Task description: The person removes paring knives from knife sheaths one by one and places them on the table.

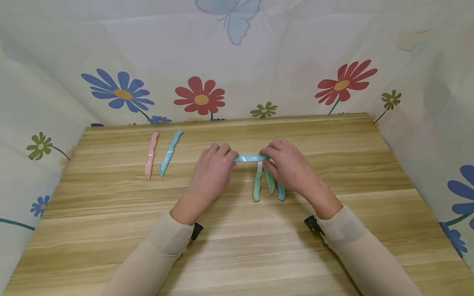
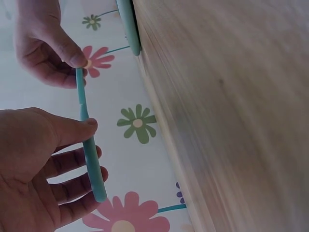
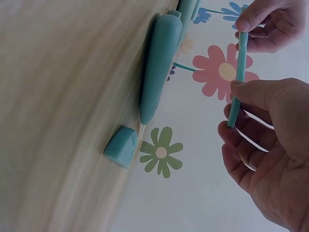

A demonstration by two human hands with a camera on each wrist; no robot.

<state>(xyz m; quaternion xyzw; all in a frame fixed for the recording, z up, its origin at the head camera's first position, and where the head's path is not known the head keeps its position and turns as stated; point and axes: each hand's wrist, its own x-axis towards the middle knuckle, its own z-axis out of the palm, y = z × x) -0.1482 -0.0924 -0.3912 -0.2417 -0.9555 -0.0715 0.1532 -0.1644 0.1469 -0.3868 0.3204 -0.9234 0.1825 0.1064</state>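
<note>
Both hands hold a light blue knife (image 1: 249, 158) level above the table, its blade covered by a matching sheath. My left hand (image 1: 214, 168) pinches the handle (image 2: 93, 169) between thumb and fingers. At the other end, my right hand (image 1: 290, 164) pinches the sheath (image 3: 240, 67). Below the right hand lies a green knife (image 1: 256, 187) with its white blade partly showing. Beside it rests a green sheath (image 1: 269, 181) with printing on it. A blue handle-like piece (image 1: 281, 192) sticks out from under the right hand, its far end hidden.
At the left back of the wooden table (image 1: 111, 230) lie a pink sheathed knife (image 1: 151, 156) and a blue sheathed knife (image 1: 171, 153), side by side. A flower-printed cloth (image 1: 237, 70) hangs along the back and both sides of the table.
</note>
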